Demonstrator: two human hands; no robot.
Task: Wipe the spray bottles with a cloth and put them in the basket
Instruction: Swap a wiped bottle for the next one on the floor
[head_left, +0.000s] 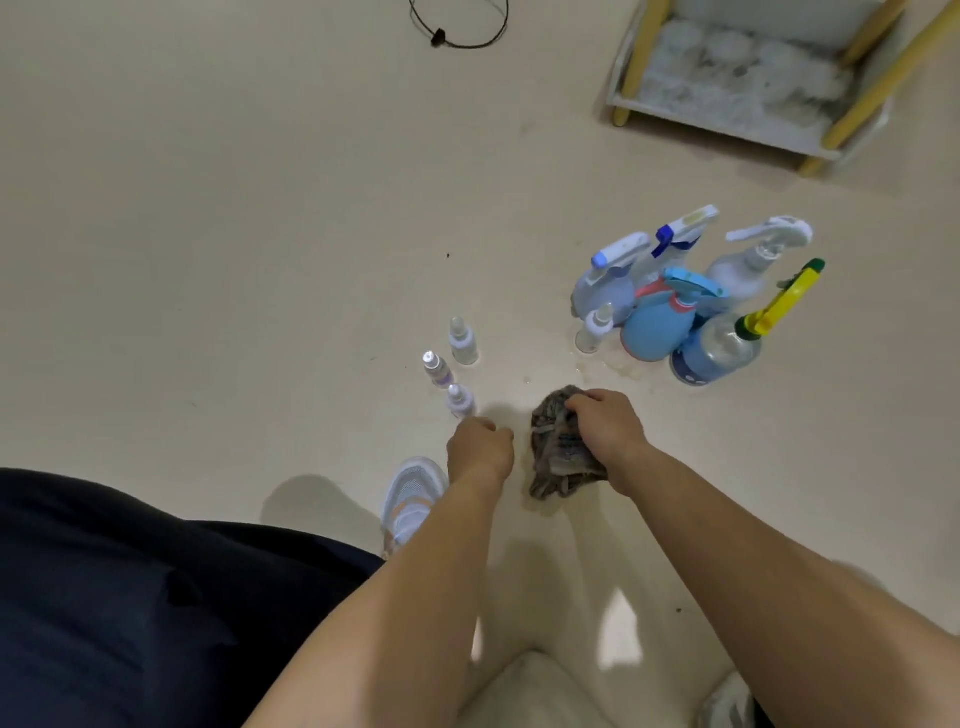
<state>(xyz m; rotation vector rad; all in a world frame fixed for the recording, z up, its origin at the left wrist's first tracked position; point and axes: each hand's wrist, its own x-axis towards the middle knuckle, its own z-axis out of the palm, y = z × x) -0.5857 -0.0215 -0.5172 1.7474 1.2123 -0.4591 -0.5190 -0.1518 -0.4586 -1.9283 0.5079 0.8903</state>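
Lower left of frame: dark trousers (130, 597) over a bent leg. A white mesh shoe (413, 499) is seen just below centre, partly hidden by the left forearm.

Centre of frame: the left hand (480, 449) is held low over the floor (234, 234) with fingers curled. It sits against the base of the nearest small spray bottle (461, 400); whether that bottle is pinched cannot be told. Just to the right, the grey cloth (558, 447) lies bunched on the floor and is gripped from above by the right hand (605, 431), fingers closed over its upper edge.

Above the left hand: two more small spray bottles (438, 369) (463, 343) stand upright, close together (clear bodies, white caps).

Right of centre: the large trigger bottles (657, 327) are grouped tightly and upright. Among them are noted a round blue one, a clear one with a yellow trigger (722, 348) and several with white or blue heads. A few drops are seen on the floor just beside them.

Top of frame: a black cable (457, 36) lies looped. Upper right corner: a white frame with yellow posts (727, 132), well apart from every bottle.
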